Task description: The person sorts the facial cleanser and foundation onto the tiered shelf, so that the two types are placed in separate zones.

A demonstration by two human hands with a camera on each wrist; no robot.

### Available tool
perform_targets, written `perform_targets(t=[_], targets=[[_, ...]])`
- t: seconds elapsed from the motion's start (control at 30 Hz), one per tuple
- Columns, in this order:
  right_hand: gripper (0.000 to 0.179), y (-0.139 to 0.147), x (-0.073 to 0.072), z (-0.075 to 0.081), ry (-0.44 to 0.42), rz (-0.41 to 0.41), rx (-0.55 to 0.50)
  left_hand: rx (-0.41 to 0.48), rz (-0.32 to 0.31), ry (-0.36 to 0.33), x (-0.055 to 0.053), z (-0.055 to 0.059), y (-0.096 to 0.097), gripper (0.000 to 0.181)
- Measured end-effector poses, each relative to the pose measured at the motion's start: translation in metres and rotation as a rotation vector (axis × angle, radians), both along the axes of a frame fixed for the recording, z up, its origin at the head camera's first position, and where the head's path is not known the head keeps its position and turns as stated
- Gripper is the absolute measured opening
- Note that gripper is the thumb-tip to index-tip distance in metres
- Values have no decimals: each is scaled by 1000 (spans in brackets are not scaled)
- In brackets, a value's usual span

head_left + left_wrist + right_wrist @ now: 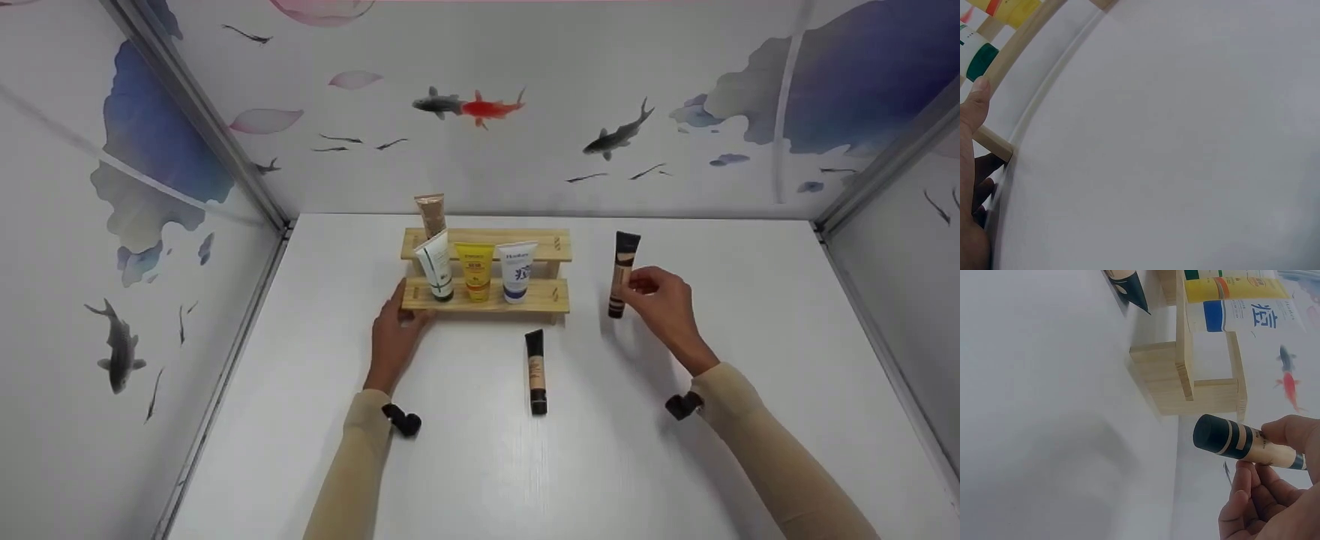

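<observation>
My right hand [664, 304] pinches a black-and-beige cosmetic tube [1247, 441] between thumb and fingers, its black cap pointing down, to the right of the rack. My left hand [395, 330] grips the front left corner of a two-step wooden display rack [540, 298]; in the left wrist view its thumb [981, 95] presses the front board and the fingers lie by the leg. On the lower step stand a white tube with a green cap [435, 264], a yellow tube [475, 274] and a white-and-blue tube [517, 274]. A brown-gold tube [430, 212] stands on the upper step, left.
A second black-and-beige tube [536, 375] lies on the white table [480, 472] in front of the rack. Behind the table rises a wall [525, 165] with painted fish, and side walls stand left and right.
</observation>
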State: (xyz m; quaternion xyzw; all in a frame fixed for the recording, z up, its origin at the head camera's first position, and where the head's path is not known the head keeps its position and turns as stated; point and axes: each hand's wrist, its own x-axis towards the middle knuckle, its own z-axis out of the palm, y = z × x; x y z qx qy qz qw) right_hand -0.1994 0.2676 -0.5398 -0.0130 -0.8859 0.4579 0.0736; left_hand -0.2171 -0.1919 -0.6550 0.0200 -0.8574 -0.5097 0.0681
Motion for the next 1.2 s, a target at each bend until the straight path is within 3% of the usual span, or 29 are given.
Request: perform_targets(t=[0.23,0.47,0.87,1.2], targets=[[30,-9,-16,14,67,-12,-30,-8,-10,-3,0,-1,0,100],[32,-21,-33,26,94,27,-76,21,-17,-8,0,-2,-2,105],[32,-53,-63,36,172,110,-147,-15,-14,20,1,1,-1,102],[31,-83,-83,41,190,179,-172,4,-16,23,2,1,0,100]])
